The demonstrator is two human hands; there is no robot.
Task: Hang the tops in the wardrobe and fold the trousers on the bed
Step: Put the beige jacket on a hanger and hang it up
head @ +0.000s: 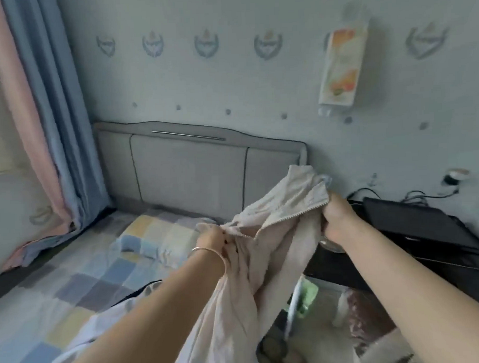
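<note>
A pale beige garment (265, 251) with an open zip hangs in the air above the right edge of the bed (81, 271). My left hand (212, 238), with a bangle on the wrist, grips one side of its top edge. My right hand (336, 217) grips the other side, higher and further right. The rest of the cloth drops down between my forearms. A white garment (102, 319) lies on the bed under my left arm. No wardrobe is in view.
The bed has a checked sheet, a matching pillow (156, 236) and a grey headboard (189, 166). Blue and pink curtains (49, 120) hang at the left. A dark bedside table (414, 229) with cables stands at the right. Things clutter the floor (333, 327) beside the bed.
</note>
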